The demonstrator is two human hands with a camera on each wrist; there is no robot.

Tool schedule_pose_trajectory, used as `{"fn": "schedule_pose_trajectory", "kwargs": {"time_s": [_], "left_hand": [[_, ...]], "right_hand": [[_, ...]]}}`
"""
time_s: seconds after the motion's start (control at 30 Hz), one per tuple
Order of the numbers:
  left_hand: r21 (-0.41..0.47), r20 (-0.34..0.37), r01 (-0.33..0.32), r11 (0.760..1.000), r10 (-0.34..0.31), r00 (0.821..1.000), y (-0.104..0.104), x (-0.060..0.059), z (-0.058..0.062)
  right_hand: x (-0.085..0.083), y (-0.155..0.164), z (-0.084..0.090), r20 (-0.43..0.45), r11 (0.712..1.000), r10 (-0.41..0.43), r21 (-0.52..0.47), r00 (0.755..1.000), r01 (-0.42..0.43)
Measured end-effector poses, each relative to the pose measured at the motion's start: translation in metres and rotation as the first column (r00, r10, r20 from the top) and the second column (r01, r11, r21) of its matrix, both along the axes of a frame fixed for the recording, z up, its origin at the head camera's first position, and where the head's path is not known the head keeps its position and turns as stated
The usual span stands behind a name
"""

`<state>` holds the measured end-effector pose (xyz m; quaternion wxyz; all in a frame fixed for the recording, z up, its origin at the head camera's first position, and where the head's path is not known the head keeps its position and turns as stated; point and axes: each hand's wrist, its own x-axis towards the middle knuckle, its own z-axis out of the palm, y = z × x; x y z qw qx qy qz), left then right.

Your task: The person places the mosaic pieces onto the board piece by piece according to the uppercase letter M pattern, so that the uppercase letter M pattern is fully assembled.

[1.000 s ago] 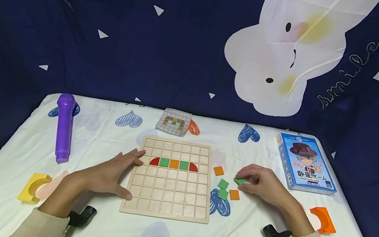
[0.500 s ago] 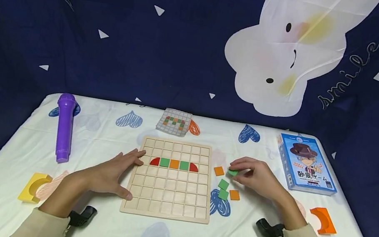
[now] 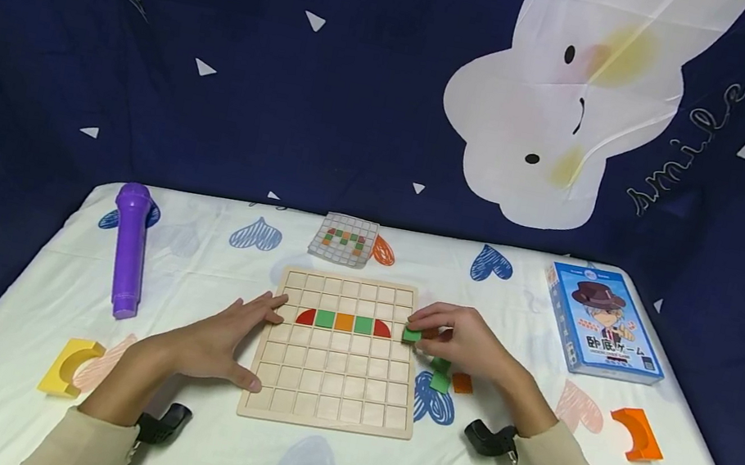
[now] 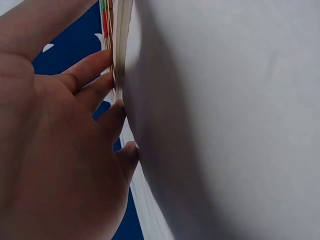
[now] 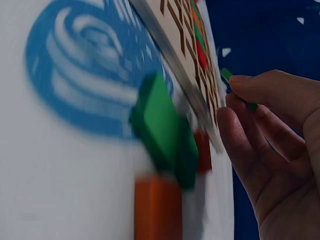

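A wooden grid board (image 3: 331, 385) lies mid-table. One row of it bears a red rounded piece at each end, with green, orange and green square tiles between. My left hand (image 3: 207, 340) is spread along the board's left side, fingertips and thumb touching its rim; the left wrist view shows those fingertips (image 4: 102, 65) at the edge. Between thumb and fingers my right hand (image 3: 469, 341) pinches a green square tile (image 3: 411, 336) over the board's right rim. Below that hand lie loose green tiles (image 3: 440, 383) and an orange tile (image 3: 462, 383); another orange one is mostly hidden by it.
Behind the board lies a pattern card (image 3: 344, 240). A purple microphone (image 3: 128, 252) and a yellow arch block (image 3: 70, 366) are on the left. At the right are a blue game box (image 3: 603, 323) and an orange arch block (image 3: 639, 435). A dark blue curtain (image 3: 250, 119) hangs behind.
My right hand has carried the green tile leftward from beside the loose tiles to the board's right rim. The left hand has stayed on the board's left side.
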<state>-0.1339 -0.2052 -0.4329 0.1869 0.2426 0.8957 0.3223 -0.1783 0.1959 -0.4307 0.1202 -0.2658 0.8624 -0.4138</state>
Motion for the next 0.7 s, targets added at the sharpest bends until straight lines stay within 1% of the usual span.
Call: {"fn": "schedule_pose_trajectory", "kwargs": {"time_s": [0.2,0.47,0.6,0.7], "left_hand": [[0.008,0.0,0.006,1.0,-0.006,1.0,0.0,-0.001,-0.001],[0.011,0.011,0.002,1.0,-0.002,1.0,0.001,0.0,-0.001],[0.009,0.01,0.004,1.0,-0.004,1.0,0.0,0.0,-0.001],[0.012,0.005,0.006,1.0,-0.006,1.0,0.0,0.0,-0.001]], "right_hand": [[0.001,-0.025,-0.001,-0.019,0.999,0.043,0.019,0.999,-0.043],[0.007,-0.059,-0.004,-0.014,0.992,0.126,-0.008,0.992,-0.126],[0.01,-0.076,-0.005,-0.071,0.986,0.167,-0.002,0.983,-0.168],[0.011,-0.088,-0.005,-0.096,0.981,0.191,-0.003,0.977,-0.192]]}}
